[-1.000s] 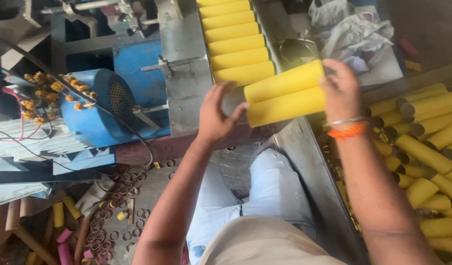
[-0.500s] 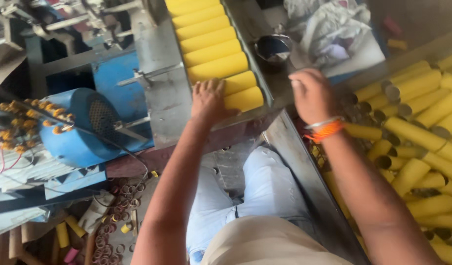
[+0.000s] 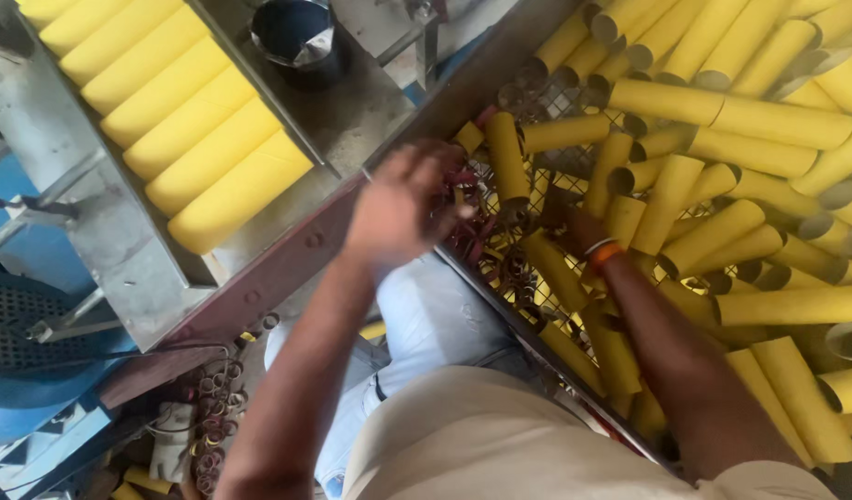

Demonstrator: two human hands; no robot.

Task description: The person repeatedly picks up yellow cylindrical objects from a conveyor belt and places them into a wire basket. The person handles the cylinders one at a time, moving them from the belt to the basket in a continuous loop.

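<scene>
Reaching into yellow tubes (image 3: pixel 620 218), right hand (image 3: pixel 574 227) buried — left hand (image 3: pixel 403 204) just beside

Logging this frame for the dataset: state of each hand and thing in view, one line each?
left hand: blurred, raised over the bin edge, seems empty.
right hand: reaching into the pile, mostly hidden; grip unclear.
loose yellow tubes: heaped at mixed angles in the wire bin.
row of yellow tubes: lying side by side on the metal tray.
metal tray: tilted across the frame.
dark cup: upright, open.
</scene>
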